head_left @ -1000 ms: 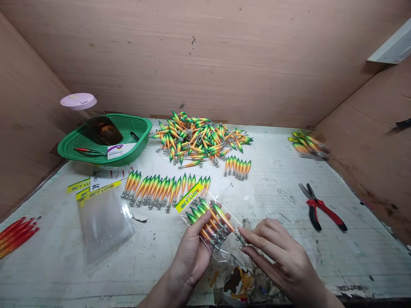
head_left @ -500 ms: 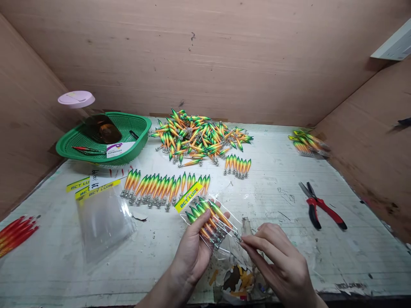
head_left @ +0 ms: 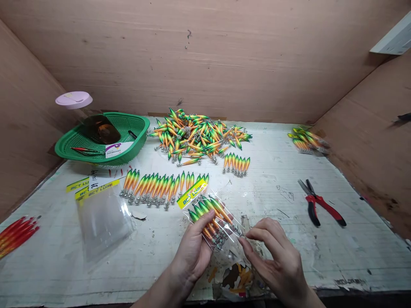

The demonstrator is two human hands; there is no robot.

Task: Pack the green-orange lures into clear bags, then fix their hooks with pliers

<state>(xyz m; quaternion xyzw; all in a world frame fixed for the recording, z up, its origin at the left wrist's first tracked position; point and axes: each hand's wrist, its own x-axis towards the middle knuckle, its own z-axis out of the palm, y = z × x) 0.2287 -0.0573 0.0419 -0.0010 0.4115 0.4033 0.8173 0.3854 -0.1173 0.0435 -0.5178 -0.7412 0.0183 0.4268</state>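
Note:
My left hand (head_left: 194,248) is closed around a clear plastic bag with a yellow-and-green header (head_left: 192,193), its thumb pressed on top. Several green-to-orange squid lures (head_left: 210,214) lie side by side inside, their hooks toward the lower right. One lure (head_left: 221,208) sits slightly apart along the bag's right side. Beside that lure's hooks is my right hand (head_left: 276,256), thumb and forefinger a little apart with nothing visible between them. Whether a fingertip touches the bag is unclear. A row of matching lures (head_left: 157,187) lies just beyond the bag.
A heap of lures (head_left: 199,137) lies at the back, with a small group (head_left: 236,164) before it. At left are flat bags (head_left: 102,226), red lures (head_left: 19,235) and a green basket (head_left: 135,149) holding a lidded cup. Pliers (head_left: 321,205) and packed lures (head_left: 308,140) lie right.
My right thumb and forefinger have parted from the lure's hooks and moved slightly away. The separate lure sits closer to the others in the bag. My left hand keeps its hold.

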